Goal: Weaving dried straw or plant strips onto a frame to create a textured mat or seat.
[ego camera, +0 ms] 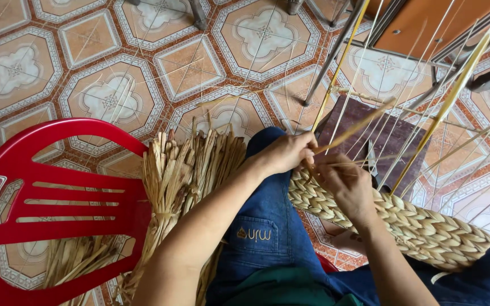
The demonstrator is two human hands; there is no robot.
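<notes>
Hands at the weave's edge, seen from your head camera. Your left hand (287, 153) is closed in a pinch on a flat straw strand (354, 128), which runs up and to the right from the fingertips. Your right hand (347, 184) curls over the rim of the braided weave (421, 224), fingers pressed against the plaits just beside the left hand; whether it grasps a strand of its own cannot be told. The weave lies across your lap on blue jeans (267, 221), stretching from your hands toward the lower right. Thin upright stakes (443, 107) rise from the weave and fan toward the upper right corner of the view. A bundle of dried straw (182, 175) stands tied at its waist just to the left of your left forearm, leaning on a red plastic chair (58, 187); more loose straw shows through the chair's slats. A patterned tile floor (109, 96) carries everything. A dark mat (387, 141) lies on the floor behind the stakes.
</notes>
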